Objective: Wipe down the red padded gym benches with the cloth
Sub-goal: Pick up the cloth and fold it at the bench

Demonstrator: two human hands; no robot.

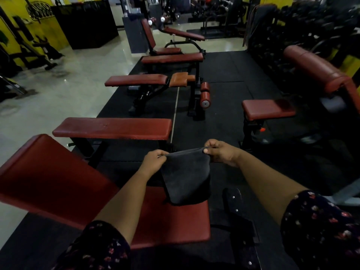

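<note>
A dark grey cloth [187,178] hangs stretched between both hands above the nearest red padded bench [50,178]. My left hand [153,160] pinches its upper left corner. My right hand [220,151] pinches the upper right corner. The cloth's lower edge hangs over the bench's seat pad, whether touching it I cannot tell. A flat red bench [113,128] stands just beyond, and further red benches [136,79] line up behind it.
A red seat pad [267,109] with a rolled backrest [315,69] stands at the right. Black rubber mats [224,121] cover the floor under the benches; shiny tile floor [64,84] lies to the left. Dumbbell racks [311,26] stand at the back right.
</note>
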